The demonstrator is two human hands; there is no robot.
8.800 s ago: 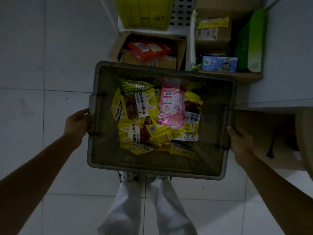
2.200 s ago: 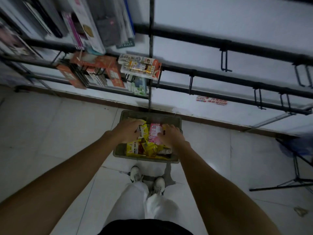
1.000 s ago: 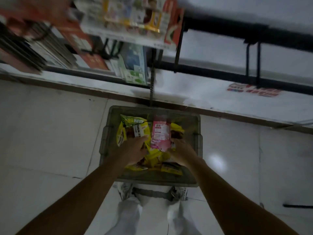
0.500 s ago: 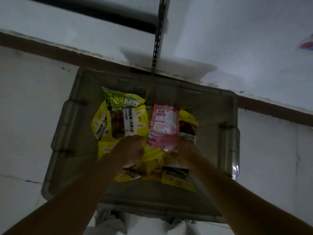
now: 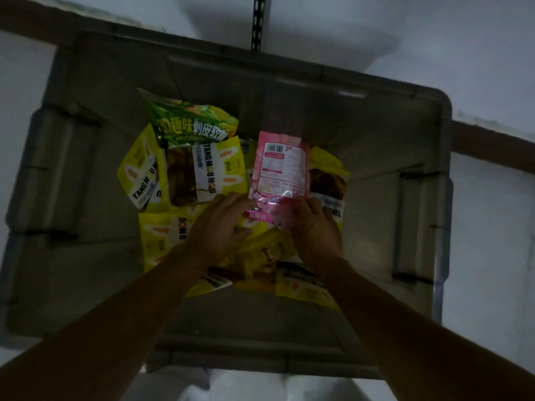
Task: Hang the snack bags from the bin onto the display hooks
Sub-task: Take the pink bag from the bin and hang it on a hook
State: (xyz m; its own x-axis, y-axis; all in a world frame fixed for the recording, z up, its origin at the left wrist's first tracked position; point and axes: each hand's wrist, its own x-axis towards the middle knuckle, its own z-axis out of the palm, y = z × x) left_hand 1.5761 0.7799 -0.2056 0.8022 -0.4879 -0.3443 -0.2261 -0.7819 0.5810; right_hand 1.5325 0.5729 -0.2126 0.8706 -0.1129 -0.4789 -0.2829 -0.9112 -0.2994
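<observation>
Pale floor (image 5: 492, 227) and a white wall (image 5: 434, 39) with a dark skirting strip (image 5: 492, 143) frame a dim view straight down into a grey bin (image 5: 376, 125), where the snack bags (image 5: 260, 247) lie in a loose heap on the bottom.

On top of the heap, near the middle, lies the pink bag (image 5: 279, 166), back side up with its barcode at the far end. Both hands meet at its crumpled near edge. The right hand (image 5: 312, 230) has its fingers curled round the near right corner and grips it. The left hand (image 5: 220, 227) has bent fingers at the near left corner with the thumb below; whether it truly pinches the film I cannot tell.

Left of the pink bag lie yellow bags (image 5: 217, 169) with dark lettering, overlapping one another, and more of them spread under and behind both wrists. A green bag (image 5: 191, 123) rests at the far left of the heap, partly over the yellow ones.

The bin's moulded handles show on its left and right walls. Its far rim sits close to the wall, where a slotted metal upright (image 5: 258, 21) rises out of view.
</observation>
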